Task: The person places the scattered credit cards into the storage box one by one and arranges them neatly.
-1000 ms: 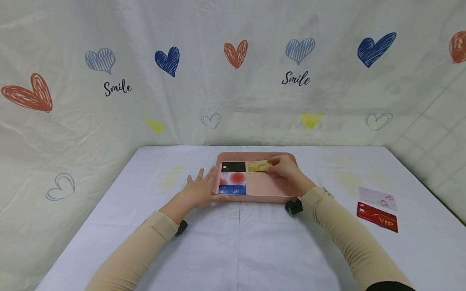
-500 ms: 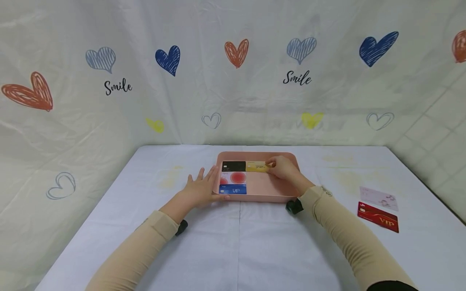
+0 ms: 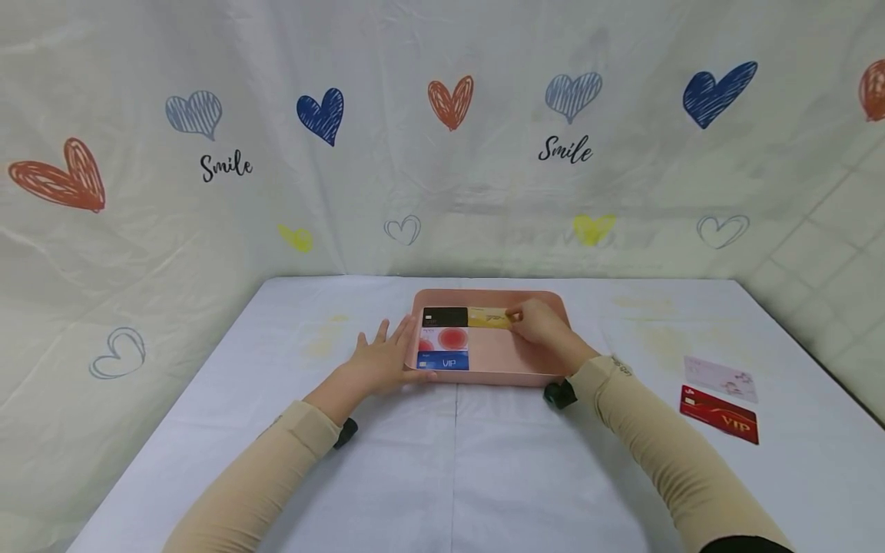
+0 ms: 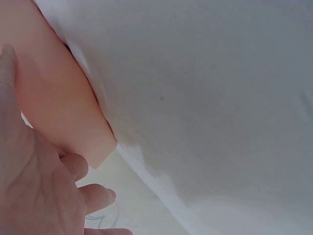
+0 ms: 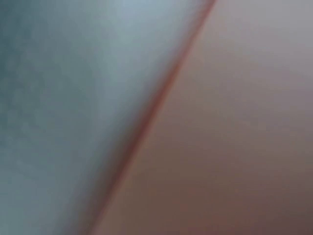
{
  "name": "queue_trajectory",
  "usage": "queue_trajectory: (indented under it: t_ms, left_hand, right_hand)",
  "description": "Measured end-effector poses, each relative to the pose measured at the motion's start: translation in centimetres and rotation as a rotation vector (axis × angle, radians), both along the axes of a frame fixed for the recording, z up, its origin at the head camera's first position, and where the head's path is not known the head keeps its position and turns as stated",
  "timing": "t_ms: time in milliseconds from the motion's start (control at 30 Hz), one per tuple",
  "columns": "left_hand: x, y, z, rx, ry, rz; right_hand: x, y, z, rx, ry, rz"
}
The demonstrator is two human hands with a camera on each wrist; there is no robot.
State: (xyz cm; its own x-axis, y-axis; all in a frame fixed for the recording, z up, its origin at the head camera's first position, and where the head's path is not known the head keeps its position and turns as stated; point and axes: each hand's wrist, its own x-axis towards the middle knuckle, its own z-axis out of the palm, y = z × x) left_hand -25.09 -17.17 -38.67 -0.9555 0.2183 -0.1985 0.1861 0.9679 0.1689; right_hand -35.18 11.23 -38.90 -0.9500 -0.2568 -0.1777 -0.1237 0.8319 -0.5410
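Pale sheeting printed with hearts and the word "Smile" hangs behind the pink tray, which sits on a white table. Inside the tray, along its left side, three cards form a column: a black card toward the tray's back wall, a white card with red circles in the middle, and a blue card marked "VIP" toward its front wall. Beside the black card, in the back part of the tray, is a gold card, its left end meeting the black card's right end.

Over the tray's right half, the right hand pinches the gold card's right end between thumb and fingers. At the tray's left edge, the left hand is spread wide, its fingers against the tray's side and its thumb at the front left corner. Both arms wear beige sleeves. Well to the right of the tray, a pale pink card lies just behind a red card. From the right wrist, the view is too blurred to show fingers.
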Motion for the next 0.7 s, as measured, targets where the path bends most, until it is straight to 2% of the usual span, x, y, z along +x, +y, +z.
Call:
queue_trajectory:
  t_ms: [367,700]
  left_hand:
    - [0.12,-0.01,0.23,-0.004,0.0,-0.003]
    - [0.14,-0.03,0.2,0.002,-0.011,-0.003]
  right_hand:
    - [-0.34,0.23,0.04,0.058,0.108,0.086]
    - [0.13,0.69,0.67,0.036,0.099,0.104]
